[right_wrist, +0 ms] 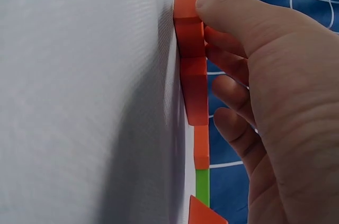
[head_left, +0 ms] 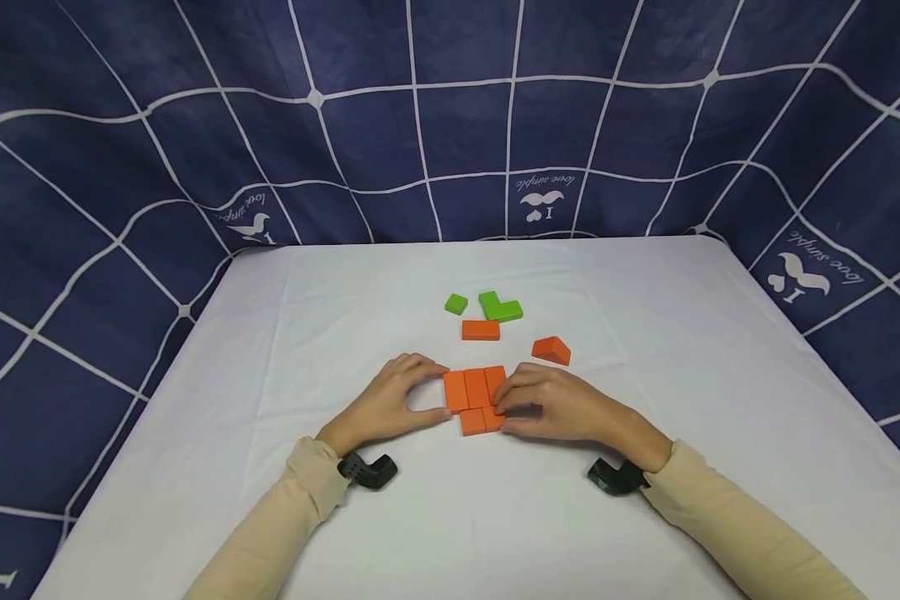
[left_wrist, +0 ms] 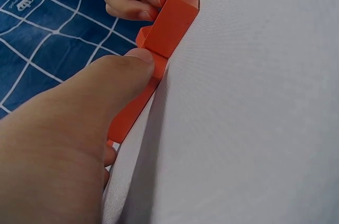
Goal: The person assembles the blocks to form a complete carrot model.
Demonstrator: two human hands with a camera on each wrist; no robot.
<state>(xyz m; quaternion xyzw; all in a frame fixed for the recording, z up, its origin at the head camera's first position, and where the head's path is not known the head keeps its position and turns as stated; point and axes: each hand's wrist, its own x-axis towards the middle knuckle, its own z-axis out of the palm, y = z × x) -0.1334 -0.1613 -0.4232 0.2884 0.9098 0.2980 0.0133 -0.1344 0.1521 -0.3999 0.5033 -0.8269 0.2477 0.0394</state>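
Observation:
Flat orange blocks lie fitted together on the white table. Three upright rectangular ones form the upper row, and two smaller pieces sit below toward the right. My left hand point(head_left: 386, 402) grips the leftmost orange block point(head_left: 455, 392) between thumb and fingers, at its near and far ends. In the left wrist view that thumb presses the near side of this block point(left_wrist: 131, 114). My right hand point(head_left: 558, 406) pinches the lower right orange block point(head_left: 493, 419), with its fingers covering part of it. Beside it, the lower left orange block point(head_left: 472, 422) touches the row above.
Beyond the group lie a loose orange rectangular block point(head_left: 481, 331), an orange wedge-shaped block point(head_left: 552, 350), a green L-shaped block point(head_left: 500, 308) and a small green block point(head_left: 457, 303). A dark blue gridded cloth point(head_left: 461, 125) hangs behind and beside the white tablecloth point(head_left: 345, 317).

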